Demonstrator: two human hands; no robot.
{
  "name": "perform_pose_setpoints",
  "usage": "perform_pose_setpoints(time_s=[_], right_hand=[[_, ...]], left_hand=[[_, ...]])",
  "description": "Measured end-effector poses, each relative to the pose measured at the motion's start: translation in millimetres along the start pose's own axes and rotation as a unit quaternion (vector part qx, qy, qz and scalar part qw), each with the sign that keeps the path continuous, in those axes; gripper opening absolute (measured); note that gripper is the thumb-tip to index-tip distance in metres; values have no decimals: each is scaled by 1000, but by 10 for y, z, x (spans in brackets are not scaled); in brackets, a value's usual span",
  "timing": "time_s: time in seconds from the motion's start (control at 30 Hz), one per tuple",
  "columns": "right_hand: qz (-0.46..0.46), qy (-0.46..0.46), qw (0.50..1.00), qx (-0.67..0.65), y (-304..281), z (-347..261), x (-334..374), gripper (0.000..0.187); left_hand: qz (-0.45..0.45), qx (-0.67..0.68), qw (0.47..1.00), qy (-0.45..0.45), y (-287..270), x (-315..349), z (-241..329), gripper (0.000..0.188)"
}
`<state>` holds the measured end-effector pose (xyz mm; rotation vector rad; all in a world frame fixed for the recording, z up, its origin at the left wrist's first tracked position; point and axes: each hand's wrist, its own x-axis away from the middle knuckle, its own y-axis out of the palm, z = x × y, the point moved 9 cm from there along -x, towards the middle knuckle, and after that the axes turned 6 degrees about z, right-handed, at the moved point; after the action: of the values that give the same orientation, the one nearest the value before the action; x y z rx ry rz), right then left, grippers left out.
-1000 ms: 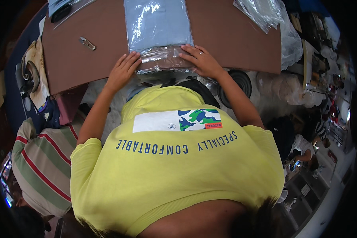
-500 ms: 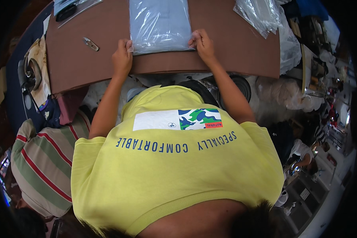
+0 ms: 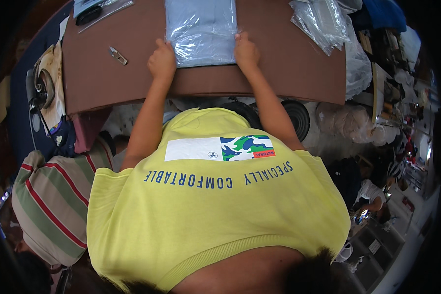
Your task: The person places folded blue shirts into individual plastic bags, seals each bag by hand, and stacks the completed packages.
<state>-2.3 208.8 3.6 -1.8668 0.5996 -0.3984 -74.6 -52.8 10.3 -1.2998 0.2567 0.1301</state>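
Observation:
A folded light-blue cloth item in a clear plastic bag (image 3: 201, 34) lies flat on the brown table, its far end cut off by the picture's top. At its left edge is my left hand (image 3: 162, 60), fingers curled closed on the plastic near the corner. My right hand (image 3: 246, 50) is closed at the opposite edge, the thumb and fingers pinching the bag's side. The fingertips of both hands are partly hidden. Left of the bag, a small pair of thread snips (image 3: 117, 56) rests apart from my hands.
The brown table (image 3: 294, 73) curves across the top. Empty-looking clear plastic bags (image 3: 323, 24) are piled at its right; another packed item (image 3: 90, 12) sits at the far left. A person in a striped shirt (image 3: 54, 201) is close on my left. A round dark object (image 3: 295, 120) stands below the table edge.
My hands have slid up along the bag's sides, farther from me. The left hand has turned and shifted right. In the picture, the bag sits slightly farther right.

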Motion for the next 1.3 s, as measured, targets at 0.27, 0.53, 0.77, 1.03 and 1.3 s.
perform_pose_setpoints(time_s=[0.27, 0.53, 0.77, 1.03, 1.3], right_hand=[[12, -10, 995, 101, 82, -107, -110, 34], [108, -90, 978, 156, -136, -317, -93, 23], [210, -305, 923, -104, -50, -233, -140, 27], [-58, -401, 908, -110, -70, 112, 648, 45], [-222, -458, 858, 71, -119, 142, 1102, 95]], left_hand=[[-8, -94, 995, 37, 56, -29, 97, 21], [98, -50, 974, 199, -73, -21, 285, 41], [38, -4, 973, 226, 37, -27, 290, 46], [-122, 67, 948, 285, -249, 810, -145, 54], [-144, 28, 900, 411, -419, 1024, -245, 75]])
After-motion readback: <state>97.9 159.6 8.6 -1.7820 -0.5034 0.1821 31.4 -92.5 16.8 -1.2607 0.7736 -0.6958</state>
